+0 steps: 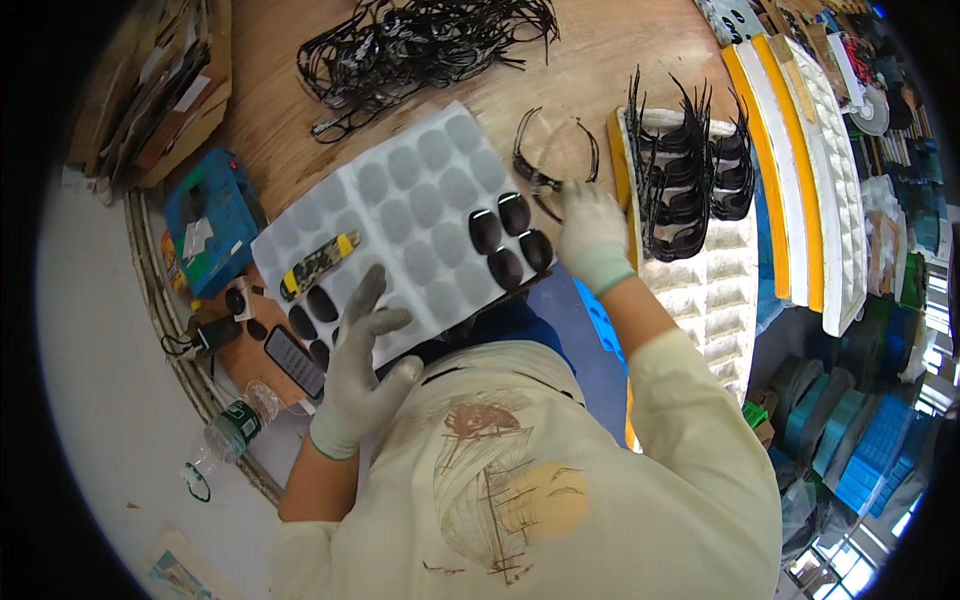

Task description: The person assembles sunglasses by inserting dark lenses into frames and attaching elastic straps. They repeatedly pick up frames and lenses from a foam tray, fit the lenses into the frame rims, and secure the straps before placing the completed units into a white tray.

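My right hand [592, 232], in a pale glove, has its fingers closed on the lower edge of a dark glasses frame [540, 178], whose temples point away from me. My left hand [368, 368], also gloved, is over the near edge of a white sheet [345, 190] with grey oval pockets. Its fingers are spread, and it holds nothing. Several dark sunglass lenses [485, 231] lie on the sheet's right side, and a few more lenses [322, 304] lie at its left, near my left hand. A yellow and camouflage-patterned utility knife [320, 265] rests on the sheet.
Tangled black frames [420, 55] are heaped at the back. To the right, a pulp tray [715, 290] carries rows of dark glasses [685, 190], beside stacked white trays [830, 190]. At left are a blue case [212, 222], a phone [293, 362], a plastic bottle [240, 428] and cardboard [190, 110].
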A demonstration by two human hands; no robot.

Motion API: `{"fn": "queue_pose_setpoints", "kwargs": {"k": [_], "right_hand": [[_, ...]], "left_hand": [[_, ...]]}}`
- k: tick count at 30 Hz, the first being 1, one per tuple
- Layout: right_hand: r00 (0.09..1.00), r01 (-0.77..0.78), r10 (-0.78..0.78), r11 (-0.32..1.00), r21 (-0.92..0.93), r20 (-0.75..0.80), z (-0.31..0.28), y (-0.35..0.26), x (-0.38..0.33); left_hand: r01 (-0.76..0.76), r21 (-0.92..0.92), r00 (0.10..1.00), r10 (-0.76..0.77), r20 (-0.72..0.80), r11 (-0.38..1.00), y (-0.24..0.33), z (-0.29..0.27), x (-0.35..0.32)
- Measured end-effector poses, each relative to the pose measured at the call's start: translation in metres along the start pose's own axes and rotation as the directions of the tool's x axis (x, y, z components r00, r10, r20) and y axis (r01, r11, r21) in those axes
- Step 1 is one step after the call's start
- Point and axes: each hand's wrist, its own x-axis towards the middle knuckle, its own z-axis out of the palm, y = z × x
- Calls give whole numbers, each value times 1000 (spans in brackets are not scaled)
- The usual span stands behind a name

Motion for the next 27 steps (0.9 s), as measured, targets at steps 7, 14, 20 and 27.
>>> {"fn": "queue_pose_setpoints", "kwargs": {"k": [7, 14, 20, 27], "right_hand": [[946, 14, -20, 1000, 21, 325, 42, 0, 94], [932, 60, -89, 994, 93, 352, 34, 19, 110], [974, -1, -40, 984, 179, 222, 52, 18, 81], [889, 356, -223, 886, 297, -400, -9, 112, -12]], "left_hand": [[249, -162, 960, -265, -87, 955, 8, 36, 0], [354, -284, 904, -404, -138, 891, 29, 52, 9], [344, -262, 897, -398, -193, 902, 23, 62, 9], [328, -254, 916, -372, -149, 910, 25, 75, 46]]}}
